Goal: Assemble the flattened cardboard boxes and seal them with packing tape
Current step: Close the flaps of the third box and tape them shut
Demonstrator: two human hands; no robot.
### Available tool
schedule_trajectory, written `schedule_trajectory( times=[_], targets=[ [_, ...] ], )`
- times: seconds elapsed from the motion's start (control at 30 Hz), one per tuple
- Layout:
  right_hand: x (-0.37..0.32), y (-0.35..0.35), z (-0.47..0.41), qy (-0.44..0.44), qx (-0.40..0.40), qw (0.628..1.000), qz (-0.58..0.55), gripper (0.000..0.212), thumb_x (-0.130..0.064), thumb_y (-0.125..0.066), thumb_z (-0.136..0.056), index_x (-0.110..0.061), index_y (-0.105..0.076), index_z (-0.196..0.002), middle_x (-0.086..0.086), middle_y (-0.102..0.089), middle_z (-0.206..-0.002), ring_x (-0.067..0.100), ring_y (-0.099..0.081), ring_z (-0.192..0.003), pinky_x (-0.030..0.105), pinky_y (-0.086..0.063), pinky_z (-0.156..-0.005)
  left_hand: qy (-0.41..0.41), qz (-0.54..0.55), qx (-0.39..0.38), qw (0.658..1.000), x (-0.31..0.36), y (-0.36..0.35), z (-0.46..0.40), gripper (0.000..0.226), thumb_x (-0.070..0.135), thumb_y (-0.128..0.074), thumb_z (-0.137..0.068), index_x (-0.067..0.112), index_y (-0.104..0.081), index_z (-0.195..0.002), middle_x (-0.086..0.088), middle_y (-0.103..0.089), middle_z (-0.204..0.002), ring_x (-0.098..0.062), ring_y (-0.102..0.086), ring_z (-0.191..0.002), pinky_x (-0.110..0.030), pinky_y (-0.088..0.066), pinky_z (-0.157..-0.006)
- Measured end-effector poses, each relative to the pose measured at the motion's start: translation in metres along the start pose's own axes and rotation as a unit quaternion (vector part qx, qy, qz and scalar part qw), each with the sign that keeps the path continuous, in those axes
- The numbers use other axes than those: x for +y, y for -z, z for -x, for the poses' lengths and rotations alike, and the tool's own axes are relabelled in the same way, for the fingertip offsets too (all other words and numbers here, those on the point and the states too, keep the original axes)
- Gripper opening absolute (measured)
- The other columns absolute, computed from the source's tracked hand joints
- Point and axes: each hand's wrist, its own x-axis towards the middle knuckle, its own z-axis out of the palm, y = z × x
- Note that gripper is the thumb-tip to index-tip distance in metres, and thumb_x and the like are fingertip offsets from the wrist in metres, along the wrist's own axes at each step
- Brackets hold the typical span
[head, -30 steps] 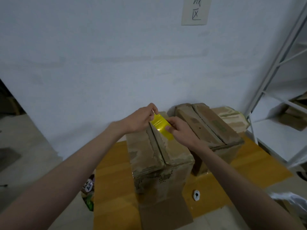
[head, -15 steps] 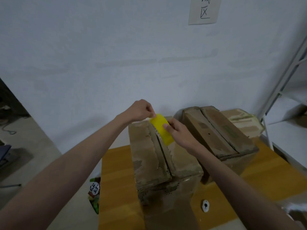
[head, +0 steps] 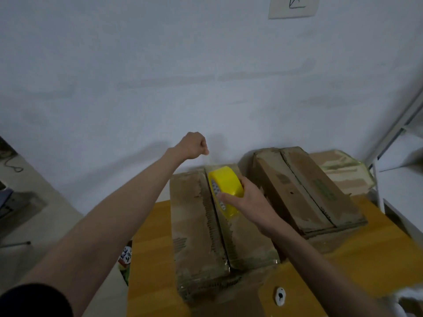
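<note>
A box (head: 206,227) stands on the counter (head: 148,259) with its top flaps closed. On its seam the right hand (head: 249,200) keeps a grip round the yellow tape roll (head: 225,188). Beyond, the left hand (head: 193,146) hovers clenched near the wall; whether it pinches tape cannot be told.

— Where have you set up?

— You're in a storeroom or packing area: bare white wall (head: 160,65) with a paper sign (head: 293,6), white metal shelving (head: 393,138) at the wooden table's (head: 151,248) right edge, worn cardboard boxes (head: 304,193) on it, concrete floor (head: 41,225).
</note>
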Motion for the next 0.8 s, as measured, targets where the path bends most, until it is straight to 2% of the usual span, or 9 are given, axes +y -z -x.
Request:
schedule_trajectory(
  times=[0.1, 0.2, 0.27, 0.33, 0.4, 0.57, 0.63, 0.73, 0.8],
  targets=[
    [0.000, -0.012, -0.020, -0.008, 0.003, 1.000, -0.002, 0.037, -0.043, -0.076, -0.083, -0.028, -0.056, -0.110, 0.006, -0.066, -0.106, 0.023, -0.067, -0.094, 0.047, -0.057, -0.084, 0.011, -0.004, -0.015, 1.000, -0.021, -0.009, -0.018, 0.015, 0.013, -0.071, -0.091, 0.001, -0.069, -0.099, -0.013, -0.069, -0.114, -0.026, -0.063, -0.107, -0.028, -0.045, -0.084],
    [0.001, -0.024, -0.038, -0.027, 0.010, 0.999, 0.021, 0.039, -0.050, -0.075, -0.081, -0.034, -0.051, -0.108, -0.003, -0.063, -0.103, 0.017, -0.065, -0.093, 0.043, -0.056, -0.083, 0.001, -0.011, -0.021, 1.000, -0.038, -0.019, -0.035, 0.013, 0.011, -0.071, -0.091, 0.000, -0.069, -0.097, -0.013, -0.069, -0.112, -0.026, -0.062, -0.107, -0.028, -0.044, -0.085],
    [0.000, -0.031, -0.049, -0.034, 0.019, 0.999, 0.012, 0.031, -0.045, -0.074, -0.084, -0.035, -0.050, -0.101, -0.003, -0.063, -0.101, 0.017, -0.064, -0.093, 0.042, -0.054, -0.083, -0.014, -0.010, -0.023, 1.000, -0.047, -0.025, -0.049, 0.010, 0.009, -0.070, -0.091, -0.001, -0.070, -0.094, -0.015, -0.069, -0.111, -0.027, -0.063, -0.106, -0.027, -0.043, -0.084],
    [0.001, -0.035, -0.058, -0.042, 0.029, 0.998, 0.021, 0.028, -0.043, -0.074, -0.085, -0.035, -0.051, -0.099, -0.003, -0.062, -0.100, 0.015, -0.064, -0.092, 0.042, -0.055, -0.083, -0.026, -0.012, -0.024, 0.999, -0.054, -0.031, -0.061, 0.007, 0.009, -0.069, -0.091, 0.002, -0.069, -0.090, -0.013, -0.061, -0.109, -0.025, -0.062, -0.099, -0.026, -0.042, -0.081],
    [0.004, -0.040, -0.067, -0.058, 0.031, 0.997, 0.034, 0.033, -0.045, -0.074, -0.084, -0.032, -0.054, -0.108, -0.002, -0.064, -0.100, 0.016, -0.065, -0.091, 0.044, -0.056, -0.082, -0.031, -0.013, -0.034, 0.999, -0.064, -0.037, -0.073, 0.009, 0.012, -0.070, -0.091, 0.004, -0.069, -0.089, -0.008, -0.047, -0.109, -0.022, -0.057, -0.093, -0.025, -0.040, -0.079],
    [0.004, -0.045, -0.082, -0.096, 0.032, 0.995, 0.027, 0.039, -0.047, -0.077, -0.082, -0.026, -0.057, -0.108, 0.004, -0.066, -0.103, 0.021, -0.067, -0.092, 0.047, -0.056, -0.082, -0.032, -0.019, -0.100, 0.994, -0.084, -0.059, -0.094, 0.013, 0.012, -0.065, -0.094, 0.001, -0.071, -0.097, -0.011, -0.070, -0.113, -0.026, -0.065, -0.103, -0.029, -0.047, -0.080],
    [0.001, -0.045, -0.086, -0.102, 0.024, 0.994, 0.020, 0.032, -0.041, -0.077, -0.083, -0.030, -0.055, -0.103, 0.002, -0.064, -0.101, 0.021, -0.066, -0.093, 0.044, -0.056, -0.082, -0.026, -0.009, -0.118, 0.993, -0.089, -0.066, -0.100, 0.012, 0.011, -0.065, -0.093, 0.001, -0.072, -0.094, -0.009, -0.073, -0.108, -0.022, -0.068, -0.092, -0.030, -0.052, -0.080],
    [-0.002, -0.044, -0.089, -0.102, 0.019, 0.994, 0.025, 0.029, -0.033, -0.076, -0.086, -0.035, -0.049, -0.097, -0.004, -0.060, -0.102, 0.018, -0.064, -0.095, 0.044, -0.056, -0.085, -0.016, 0.018, -0.138, 0.990, -0.094, -0.073, -0.108, 0.012, 0.005, -0.063, -0.094, 0.003, -0.070, -0.084, -0.011, -0.076, -0.092, -0.016, -0.070, -0.064, -0.026, -0.058, -0.067],
    [-0.004, -0.044, -0.091, -0.104, 0.018, 0.994, 0.024, 0.028, -0.031, -0.075, -0.087, -0.035, -0.048, -0.094, -0.007, -0.059, -0.100, 0.018, -0.063, -0.096, 0.044, -0.056, -0.085, -0.010, 0.028, -0.150, 0.988, -0.096, -0.075, -0.111, 0.014, 0.002, -0.063, -0.094, 0.005, -0.065, -0.080, -0.016, -0.075, -0.088, -0.015, -0.069, -0.057, -0.025, -0.058, -0.061]
  ],
)
